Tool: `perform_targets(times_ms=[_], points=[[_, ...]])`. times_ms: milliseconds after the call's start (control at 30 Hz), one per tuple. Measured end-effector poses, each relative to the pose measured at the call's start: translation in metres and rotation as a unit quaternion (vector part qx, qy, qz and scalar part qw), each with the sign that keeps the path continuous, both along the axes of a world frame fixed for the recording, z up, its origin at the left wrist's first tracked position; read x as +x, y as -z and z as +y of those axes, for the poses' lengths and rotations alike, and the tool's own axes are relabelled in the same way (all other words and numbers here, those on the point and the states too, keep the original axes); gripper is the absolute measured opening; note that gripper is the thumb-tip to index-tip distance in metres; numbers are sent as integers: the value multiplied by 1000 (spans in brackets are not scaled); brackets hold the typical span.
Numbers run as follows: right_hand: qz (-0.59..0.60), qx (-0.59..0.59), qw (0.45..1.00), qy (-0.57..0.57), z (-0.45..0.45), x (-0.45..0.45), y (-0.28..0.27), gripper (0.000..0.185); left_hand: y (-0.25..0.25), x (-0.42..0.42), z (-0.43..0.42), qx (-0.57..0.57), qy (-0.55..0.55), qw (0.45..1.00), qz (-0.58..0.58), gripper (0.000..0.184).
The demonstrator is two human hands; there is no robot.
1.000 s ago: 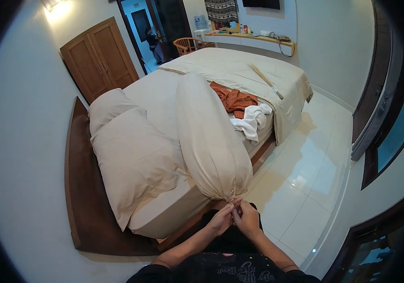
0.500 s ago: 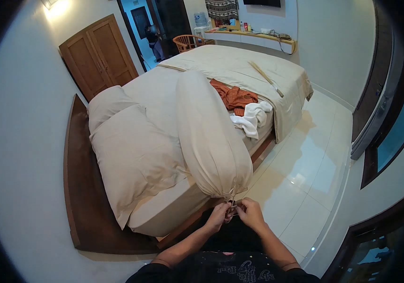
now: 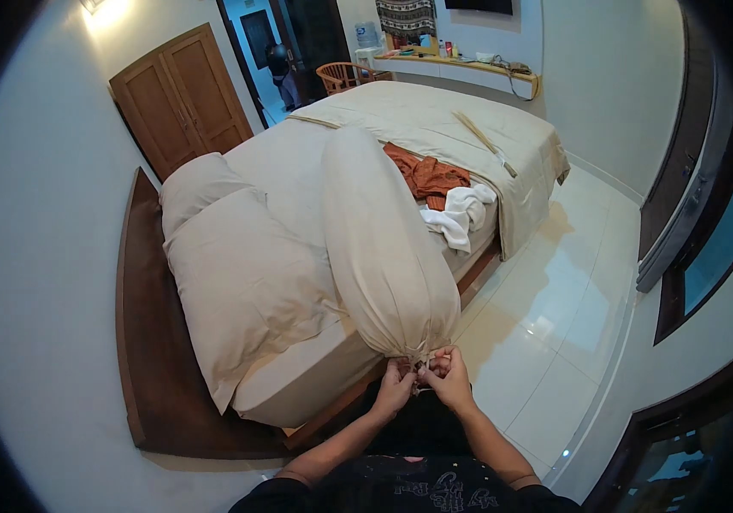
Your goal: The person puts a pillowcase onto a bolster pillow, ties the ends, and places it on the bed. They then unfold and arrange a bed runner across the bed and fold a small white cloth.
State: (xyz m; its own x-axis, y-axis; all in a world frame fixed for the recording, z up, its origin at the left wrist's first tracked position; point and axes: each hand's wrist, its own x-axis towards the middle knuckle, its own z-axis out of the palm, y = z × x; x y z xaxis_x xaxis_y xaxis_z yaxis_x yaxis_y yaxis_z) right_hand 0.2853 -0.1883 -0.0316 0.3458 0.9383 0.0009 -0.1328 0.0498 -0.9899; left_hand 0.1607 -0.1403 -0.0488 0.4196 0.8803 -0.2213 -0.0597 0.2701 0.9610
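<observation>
Left hand (image 3: 395, 389) and right hand (image 3: 449, 380) both pinch the tie (image 3: 419, 352) at the near end of the bolster (image 3: 379, 248), which lies across the bed (image 3: 294, 385) — end overhanging. Risk: slack tie, gather reopens — or hard tugging drags the bolster off.

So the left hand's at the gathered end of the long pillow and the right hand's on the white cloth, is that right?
Not quite: the right hand isn't on the white cloth. The head view shows it at the gathered end of the long pillow too, beside the left hand.
</observation>
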Motion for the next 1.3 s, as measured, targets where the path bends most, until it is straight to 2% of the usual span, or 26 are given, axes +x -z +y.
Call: perform_targets(times_ms=[67, 133, 233, 367, 433, 467, 533, 567, 633, 667, 733, 767, 800, 867, 933, 967, 1000, 1033, 1067, 1133, 1200, 1267, 1300], points=[[46, 10, 999, -2, -2, 0, -2, 25, 6, -1, 4, 2, -9, 1000, -10, 11], [32, 39, 997, -60, -1, 3, 3, 22, 11, -6, 10, 1, 96, 995, 8, 11], [17, 8, 996, -89, -4, 4, 4, 22, 11, 0, 5, 20, 40, 998, -34, 11], [28, 22, 996, -84, -5, 4, 3, 22, -1, -1, 2, 10, 47, 999, -26, 12], [-71, -30, 995, -68, -8, 7, -4, 17, -3, -2, 1, 1, 55, 998, -35, 13], [-71, -30, 995, -67, -10, 8, -9, 17, -2, -4, 2, 1, 56, 998, -35, 13], [-218, -57, 974, -21, -14, 8, -25, 13, -4, -6, 3, 7, 80, 996, -27, 13], [-217, -56, 974, -21, -13, 9, -20, 13, -5, -7, 3, 7, 80, 996, -27, 13], [-237, 56, 970, 19, -11, 14, -11, 10, -21, -6, 2, 0, 92, 994, -63, 11], [-237, 56, 970, 19, -11, 19, -8, 10, -18, -9, 8, 0, 91, 994, -63, 11], [14, -19, 1000, 6, -11, 30, -16, 8, -20, -24, 24, 93, 207, 974, 9, 15], [75, -26, 997, -13, -12, 41, -18, 16, -30, -35, 29, 89, 223, 969, 60, 18], [75, -26, 997, -12, -14, 51, -21, 16, -49, -41, 32, 178, 207, 957, 93, 20], [204, 14, 979, 26, -21, 66, -30, 19, -36, -64, 53, 218, 188, 947, 143, 21], [211, 15, 977, 36, -24, 76, -39, 20, -52, -85, 63, 223, 138, 952, 158, 21], [254, 57, 965, 33, -25, 82, -40, 20, -57, -93, 67, 223, 137, 952, 158, 21], [295, 98, 950, 29, -25, 84, -43, 20, -60, -100, 70, 191, 95, 971, 106, 20], [326, 91, 938, 75, -24, 83, -50, 23, -62, -107, 72, 158, 52, 985, 54, 20], [327, 91, 938, 74, -24, 85, -52, 23, -65, -112, 73, 158, 51, 985, 54, 20], [381, 157, 910, 54, -25, 89, -57, 26, -72, -118, 73, 67, 15, 998, 0, 24], [387, 154, 906, 68, -25, 91, -60, 28, -72, -111, 68, 42, -8, 999, -30, 29], [412, 168, 895, 37, -29, 99, -59, 28, -67, -107, 68, -18, -49, 995, -83, 28], [413, 166, 893, 67, -28, 99, -59, 29, -68, -102, 66, -18, -48, 995, -84, 28]])
